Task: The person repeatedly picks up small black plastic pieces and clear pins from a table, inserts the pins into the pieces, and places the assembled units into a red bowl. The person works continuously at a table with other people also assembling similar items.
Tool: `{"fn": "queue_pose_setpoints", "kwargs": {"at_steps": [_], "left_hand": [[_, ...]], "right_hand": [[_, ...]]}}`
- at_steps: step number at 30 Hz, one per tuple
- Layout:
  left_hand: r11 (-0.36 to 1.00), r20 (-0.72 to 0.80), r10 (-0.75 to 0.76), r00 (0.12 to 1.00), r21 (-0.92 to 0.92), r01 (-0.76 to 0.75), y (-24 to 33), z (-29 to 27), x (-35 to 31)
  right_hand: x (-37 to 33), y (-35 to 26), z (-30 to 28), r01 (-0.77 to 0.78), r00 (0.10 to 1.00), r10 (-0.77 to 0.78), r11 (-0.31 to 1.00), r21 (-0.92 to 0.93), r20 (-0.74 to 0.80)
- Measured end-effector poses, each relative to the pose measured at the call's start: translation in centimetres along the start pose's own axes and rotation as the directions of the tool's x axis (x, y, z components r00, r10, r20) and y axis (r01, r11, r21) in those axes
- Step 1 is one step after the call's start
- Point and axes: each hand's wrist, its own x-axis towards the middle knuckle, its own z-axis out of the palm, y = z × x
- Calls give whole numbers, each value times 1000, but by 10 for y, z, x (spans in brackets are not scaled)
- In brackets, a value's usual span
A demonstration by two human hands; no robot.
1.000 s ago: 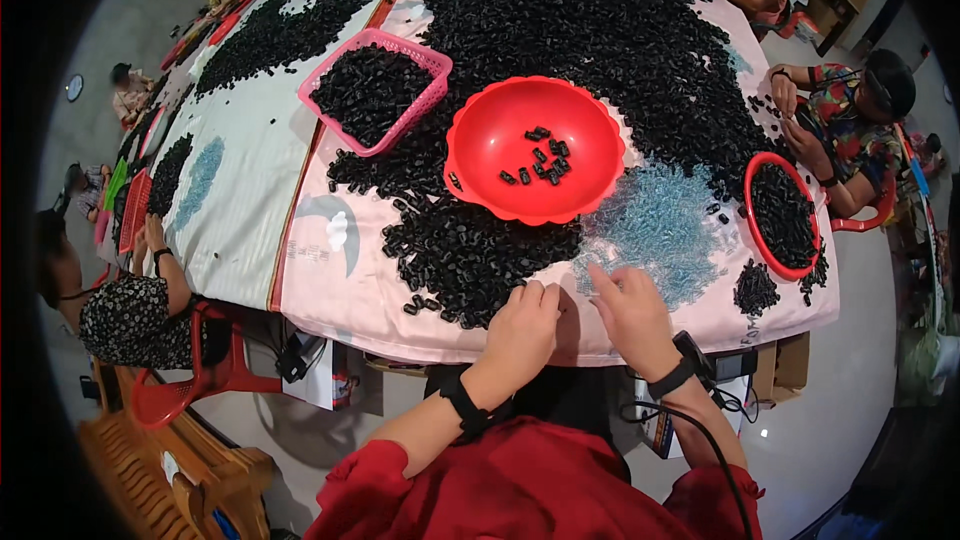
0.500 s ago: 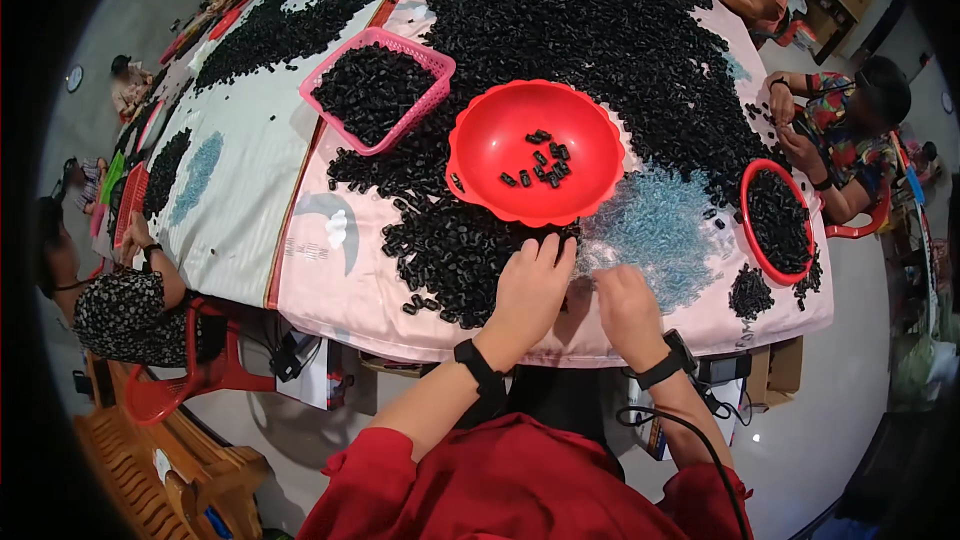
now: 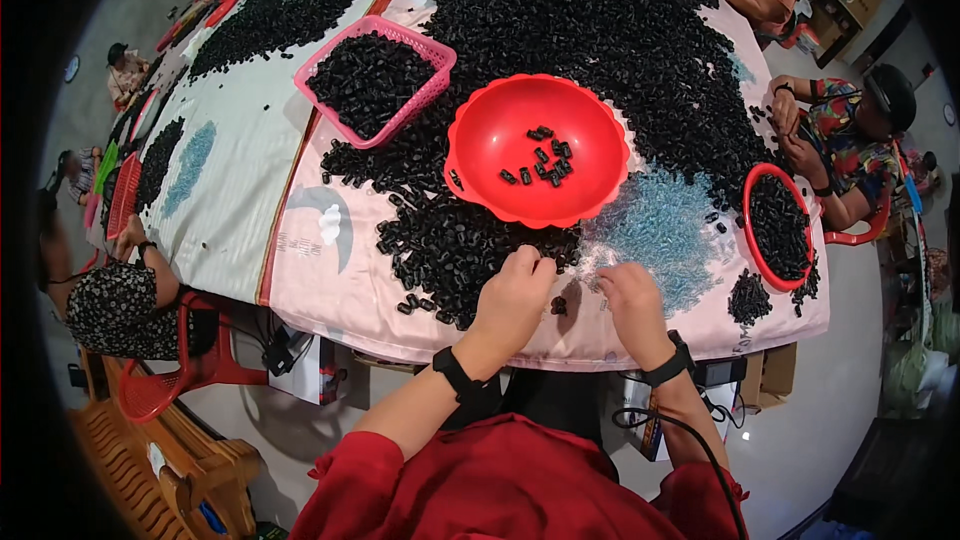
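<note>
My left hand [image 3: 516, 302] is at the near right edge of a loose heap of small black plastic pieces [image 3: 440, 250]. Its fingers are curled together, and what they may hold is hidden. To its right, my right hand [image 3: 636, 306] has its fingertips pressed together beside a heap of small clear-bluish pieces [image 3: 660, 230]; anything in them is too small to make out. Between the hands, a small black piece [image 3: 558, 306] lies on the pink cloth. Just beyond both hands stands a red scalloped bowl [image 3: 500, 140] with several black pieces [image 3: 550, 172] in it.
A pink basket [image 3: 440, 80] full of black pieces stands left of the bowl. A very large black heap [image 3: 570, 10] covers the table's far part. At right is a red-rimmed basket [image 3: 748, 210] of black pieces, near a seated person [image 3: 850, 130]. Other people sit around the tables.
My left hand has drawn back toward me from the black heap, and its fingers have curled in. My right hand has shifted only slightly. The view has tilted a little.
</note>
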Motion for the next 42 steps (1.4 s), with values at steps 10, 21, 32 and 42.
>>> {"fn": "queue_pose_setpoints", "kwargs": {"at_steps": [10,21,32,42], "left_hand": [[-140,818,-206,536,-567,812,-2,-22,-53],[-419,758,-107,643,-621,662,5,-24,-75],[-392,739,-95,667,-644,657,-2,-25,-84],[-399,725,-116,679,-660,637,-2,-28,-84]], "right_hand": [[-5,-27,-22,-661,749,546,572,486,375],[-31,-86,-17,-472,877,313,698,538,363],[-27,-98,-26,-387,912,260,803,454,317],[-27,-100,-16,-316,940,221,852,418,260]]}}
